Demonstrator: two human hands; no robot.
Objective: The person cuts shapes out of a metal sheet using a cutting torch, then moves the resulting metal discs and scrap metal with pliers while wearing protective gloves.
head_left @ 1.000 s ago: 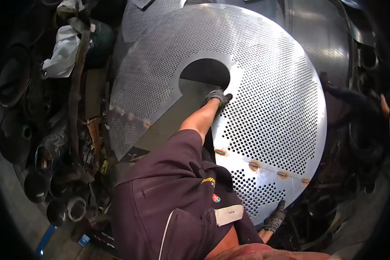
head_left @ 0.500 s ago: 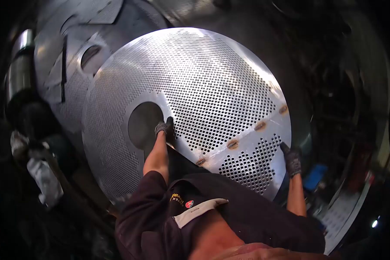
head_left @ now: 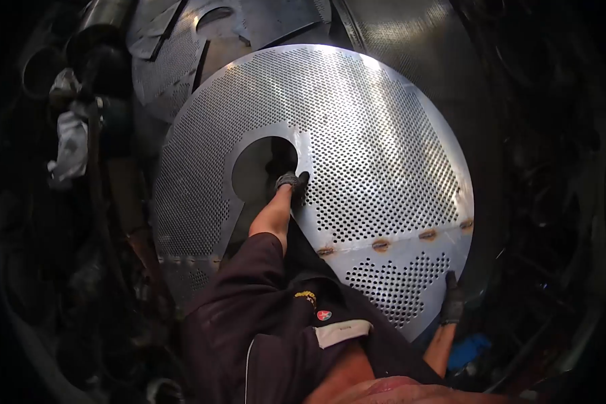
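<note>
perforated disc fills the frame's centre; my left hand grips its central hole's edge, my right hand clasps the lower-right rim.

The picture is dim, with black, curved corners from a fisheye lens. Light falls from the upper part of the frame and makes soft glare on the large round perforated silver metal disc. The left and right edges are in deep shadow and slightly blurred.
</note>
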